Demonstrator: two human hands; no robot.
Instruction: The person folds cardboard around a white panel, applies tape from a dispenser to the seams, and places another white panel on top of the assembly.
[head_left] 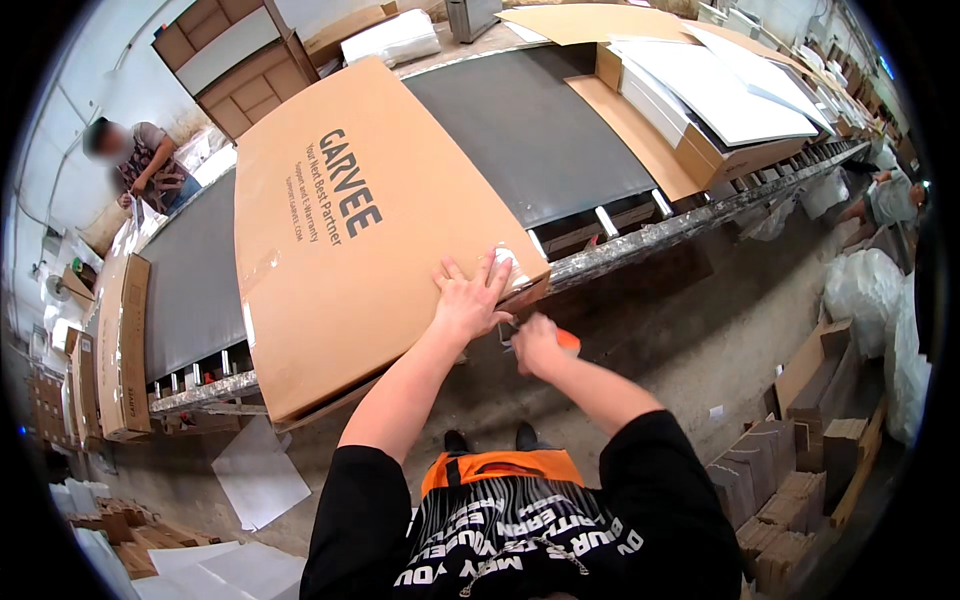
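A: Two hands at the near corner of one large flat brown cardboard carton (350,215). Carton lies on the dark grey conveyor belt (530,130), its near edge hanging past the roller rail (640,240).

B: Left hand?

A: Left hand (470,300) flat on the carton top, fingers spread, nothing gripped. Fingertips just beside a patch of clear glossy tape (507,262) at the corner.

B: Right?

A: Right hand (535,345) clenched around a small orange-handled tool (565,342), held at the carton's near edge, just below the left hand. Probably a cutter or tape tool; the working end is hidden by the fist, so can't tell which.

B: Surroundings?

A: Further right on the belt: an open brown box (720,160) with white flat panels (730,90) stacked on it. Left end of the line: a second flat brown carton (125,345) (tilted, leaning at the rail). Another person in a patterned shirt (150,165) sits on the far side of the belt, upper left. On the concrete floor: white sheets (260,475) lower left, stacked cardboard pieces (790,500) lower right, white plastic bags (865,290) right.
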